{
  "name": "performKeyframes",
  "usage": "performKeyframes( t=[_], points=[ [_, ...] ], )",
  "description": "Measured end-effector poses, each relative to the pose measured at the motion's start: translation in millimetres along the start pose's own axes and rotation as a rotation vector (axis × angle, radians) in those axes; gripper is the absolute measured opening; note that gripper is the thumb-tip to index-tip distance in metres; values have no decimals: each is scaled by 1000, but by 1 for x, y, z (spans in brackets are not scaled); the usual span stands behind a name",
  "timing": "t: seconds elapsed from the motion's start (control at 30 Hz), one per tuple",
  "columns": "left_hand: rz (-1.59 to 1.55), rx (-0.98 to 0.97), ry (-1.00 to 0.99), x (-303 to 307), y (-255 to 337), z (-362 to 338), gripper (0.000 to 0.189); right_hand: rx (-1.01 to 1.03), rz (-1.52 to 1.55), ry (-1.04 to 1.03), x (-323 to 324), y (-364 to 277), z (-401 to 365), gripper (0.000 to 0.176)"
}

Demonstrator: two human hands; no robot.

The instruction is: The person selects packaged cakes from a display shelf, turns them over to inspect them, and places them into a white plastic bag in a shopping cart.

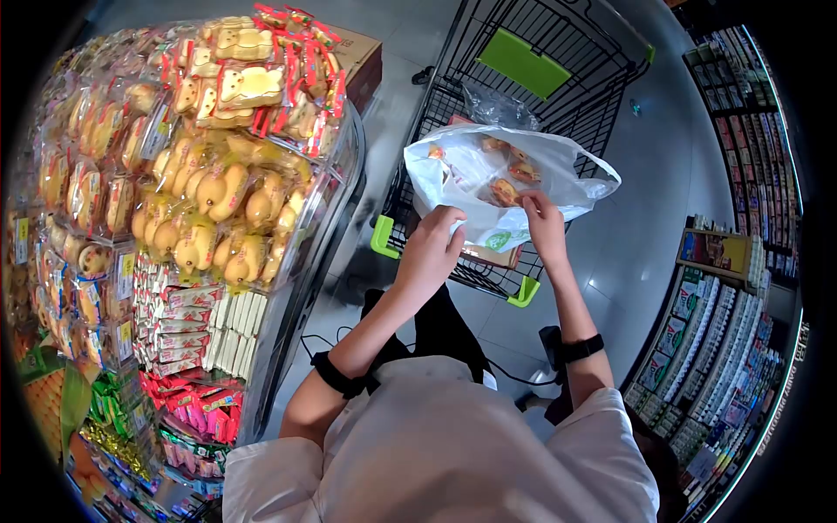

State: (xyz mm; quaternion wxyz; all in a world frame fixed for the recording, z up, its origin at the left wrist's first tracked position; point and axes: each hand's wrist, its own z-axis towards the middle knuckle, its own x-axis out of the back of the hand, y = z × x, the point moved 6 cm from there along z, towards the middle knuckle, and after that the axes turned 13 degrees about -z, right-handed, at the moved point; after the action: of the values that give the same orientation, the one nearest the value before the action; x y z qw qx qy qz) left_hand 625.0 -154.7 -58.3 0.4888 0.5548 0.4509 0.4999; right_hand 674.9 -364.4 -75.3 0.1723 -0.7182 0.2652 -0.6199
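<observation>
A white plastic bag [471,205] stands with its mouth wide in the shopping cart [449,100]. Several small wrapped breads [506,192] lie inside it. My left hand [433,250] is closed on the near left part of the bag's rim, fingers bent. On the near right, my right hand [546,228] pinches the rim, its fingertips close to one of the breads. A crumpled clear plastic bag [499,106] sits behind the white one. Part of a flat box [491,254] shows under the white bag.
At the left, a tiered display [301,253] holds yellow wrapped breads [214,192], bear-shaped packs [250,84] and several snack packets [196,414]. A cardboard box [359,61] stands behind it. Stocked shelves [697,349] line the right. The cart has green handle ends [524,291].
</observation>
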Motion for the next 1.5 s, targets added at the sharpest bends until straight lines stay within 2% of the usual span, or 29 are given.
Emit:
performKeyframes(
  t=[0.03, 0.1, 0.13, 0.17, 0.23, 0.27, 0.3, 0.37, 0.4, 0.5, 0.53, 0.63, 0.73, 0.8, 0.87, 0.93, 1.03, 1.13, 1.23, 1.27, 1.33, 1.43, 1.47, 1.5],
  points=[
    [88, -128, -51, -21, -7, 13, 16, 55, -156, 29, 0, 14, 10, 18],
    [185, -113, -189, -63, -18, 39, 19, 253, -396, 41, -17, 51, 29, 22],
    [227, -225, -184, -84, -31, 52, 21, 313, -467, 9, -33, 79, 37, 24],
    [388, -370, -129, -100, -39, 61, 20, 218, -487, -215, -44, 98, 43, 25],
    [618, -294, -235, -127, -79, 70, 24, 19, -507, -648, -69, 131, 47, 28],
    [684, -134, -448, -144, -115, 66, 22, 32, -547, -722, -79, 145, 58, 36],
    [740, 33, -655, -155, -144, 55, 22, 36, -513, -626, -79, 147, 75, 37],
    [782, 340, -687, -149, -162, 30, 21, 52, -439, -447, -83, 149, 103, 39],
    [790, 372, -646, -144, -162, 20, 20, 133, -453, -367, -103, 170, 115, 45],
    [767, 401, -538, -128, -169, 18, 16, 186, -722, -213, -131, 186, 124, 54],
    [747, 400, -503, -125, -172, 20, 15, 154, -809, -210, -151, 208, 123, 61],
    [538, 235, -186, -127, -147, 56, 18, 149, -858, -291, -158, 212, 123, 63],
    [649, -95, -228, -161, -150, 85, 31, 82, -726, -356, -127, 188, 123, 71],
    [770, -152, -332, -189, -165, 91, 33, -6, -280, -409, -86, 145, 121, 58],
    [874, -165, -423, -212, -182, 93, 35, -43, -72, -380, -76, 141, 120, 51],
    [961, -136, -510, -229, -198, 92, 35, -35, -95, -277, -75, 153, 119, 50],
    [1053, -218, -524, -241, -210, 89, 35, 119, 89, -230, -50, 137, 114, 48],
    [1004, -240, -532, -241, -214, 92, 34, -187, 267, -516, -40, 129, 96, 50],
    [521, -32, -390, -200, -167, 106, 39, -175, 286, -552, -7, 90, 81, 48],
    [378, 59, -312, -179, -147, 108, 41, -22, 350, -448, 8, 69, 75, 47],
    [91, 233, -151, -133, -110, 101, 46, 33, 425, -359, 31, 37, 62, 48],
    [-813, 339, -88, -83, -82, 73, 43, 82, 412, -250, 57, -9, 45, 49],
    [-1055, 445, -46, -69, -63, 63, 48, 98, 423, -215, 59, -25, 40, 48],
    [-1138, 315, -102, -55, -49, 59, 53, 115, 435, -179, 59, -39, 35, 48]
  ],
)
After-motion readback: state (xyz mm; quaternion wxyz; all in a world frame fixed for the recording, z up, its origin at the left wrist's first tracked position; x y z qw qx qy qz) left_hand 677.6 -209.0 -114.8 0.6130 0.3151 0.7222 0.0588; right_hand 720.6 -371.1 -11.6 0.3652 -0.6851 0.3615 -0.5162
